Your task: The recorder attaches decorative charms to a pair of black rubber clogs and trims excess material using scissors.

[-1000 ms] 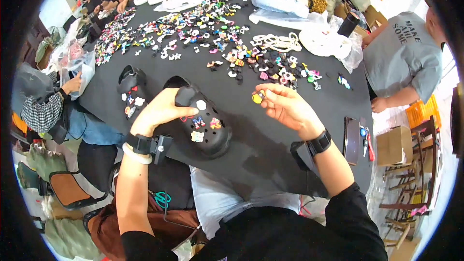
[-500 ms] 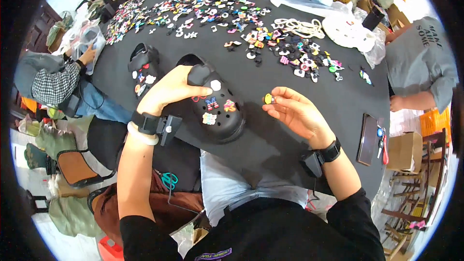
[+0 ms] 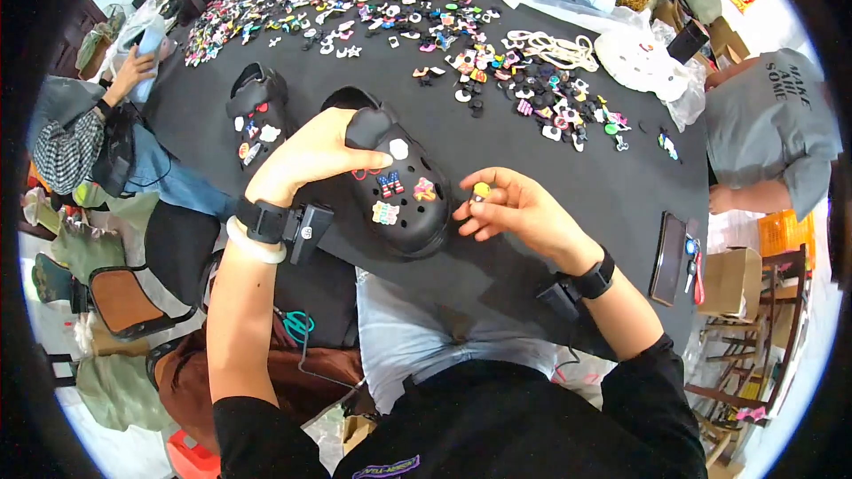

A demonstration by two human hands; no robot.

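Note:
My left hand [image 3: 324, 155] grips a black clog [image 3: 404, 226] by its side, with the thumb lying across the upper next to a white charm [image 3: 398, 150]. Other charms sit in the clog's holes: a stars-and-stripes letter charm [image 3: 390, 184], a pink and yellow one [image 3: 425, 189] and a pale pastel one [image 3: 385, 213]. Just right of the clog, my right hand [image 3: 524, 217] pinches a small yellow and dark shoe charm [image 3: 480, 191] between thumb and fingers, apart from the clog. A second black clog [image 3: 257, 93], also decorated with charms, stands to the left.
Loose charms [image 3: 355, 18] are heaped over the far part of the black table [image 3: 355, 75]. White clogs [image 3: 643, 62] and pale laces [image 3: 555, 49] lie at the far right. A phone [image 3: 668, 257] and keys [image 3: 691, 270] rest near the right edge. Co-workers sit around.
My right hand has moved left, nearer the clog, and turned the charm in its fingers. My left hand keeps its hold on the clog. The person at left has shifted a hand.

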